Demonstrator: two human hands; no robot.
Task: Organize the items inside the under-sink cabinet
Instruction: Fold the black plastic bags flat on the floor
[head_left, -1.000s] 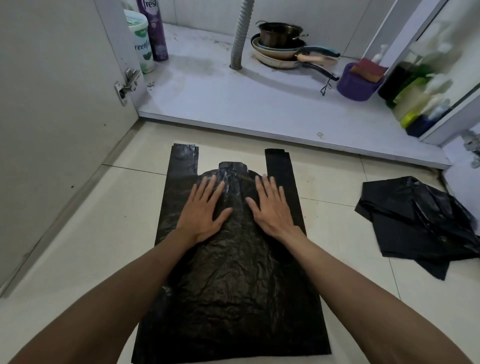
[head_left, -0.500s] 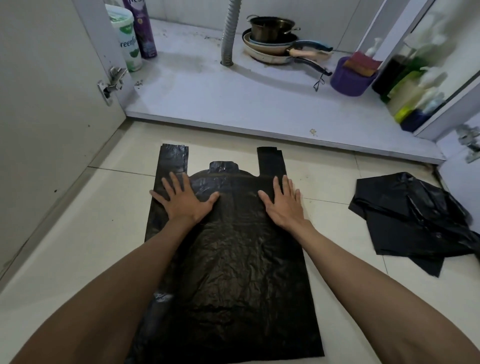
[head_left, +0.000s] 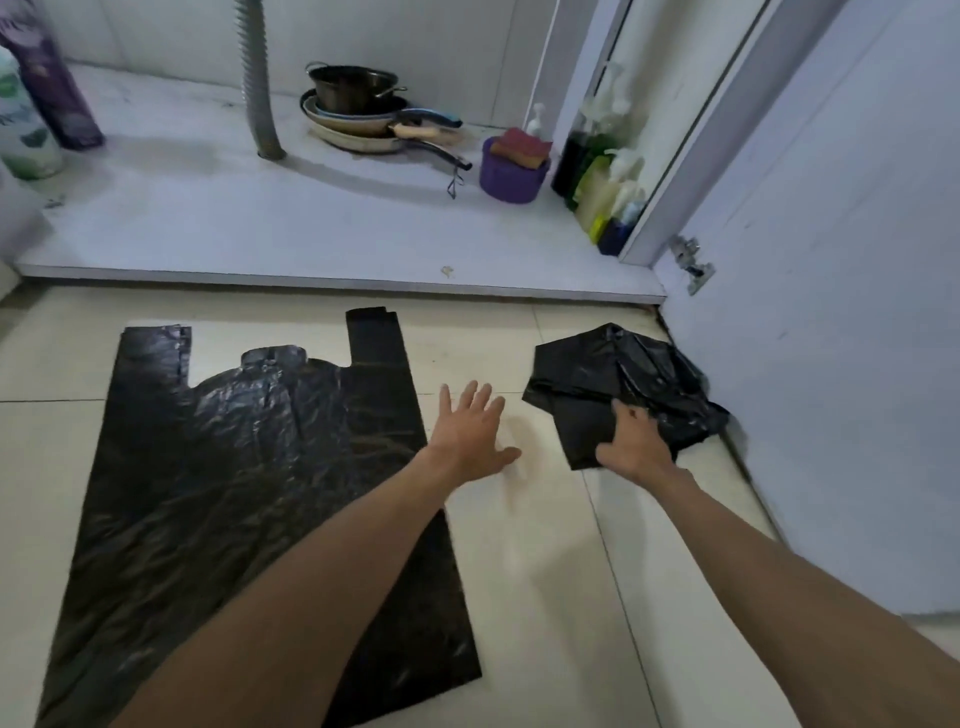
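Both hands are now off the one flat bag (head_left: 249, 467): the left hand (head_left: 470, 434) hovers spread, the right hand (head_left: 631, 441) grips the one crumpled bag (head_left: 639, 374).

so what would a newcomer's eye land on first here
A big black plastic bag spread flat on the tiled floor, left of centre, grabs the eye first. Right of it, the right hand grips a crumpled pile of black bags by the open cabinet door, while the left hand hovers open between the two. Behind, stacked pans sit on the cabinet floor beside the drain hose.
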